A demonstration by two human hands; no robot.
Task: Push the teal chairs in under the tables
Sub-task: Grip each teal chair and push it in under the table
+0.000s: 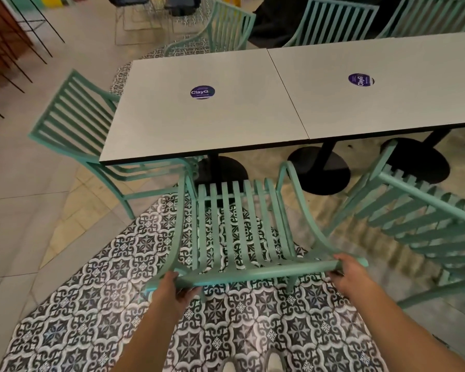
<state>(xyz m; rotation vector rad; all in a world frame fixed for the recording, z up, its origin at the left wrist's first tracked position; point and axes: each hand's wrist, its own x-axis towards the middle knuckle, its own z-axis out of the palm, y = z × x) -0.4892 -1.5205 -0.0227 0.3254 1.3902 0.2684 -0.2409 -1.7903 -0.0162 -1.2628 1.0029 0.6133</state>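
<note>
A teal slatted chair [239,226] stands right in front of me, facing the left white table [172,122]. Its front edge is close to the table's near edge, and its seat is out from under the top. My left hand [176,287] grips the left end of the chair's top back rail. My right hand [350,272] grips the right end of the same rail. A second white table [387,103] joins the first on the right.
Another teal chair [75,124] sits at the left table's end, partly under it. A teal chair [424,224] stands at my right, angled away from the tables. More teal chairs [333,20] line the far side. Black round table bases [320,170] rest on the patterned tile floor.
</note>
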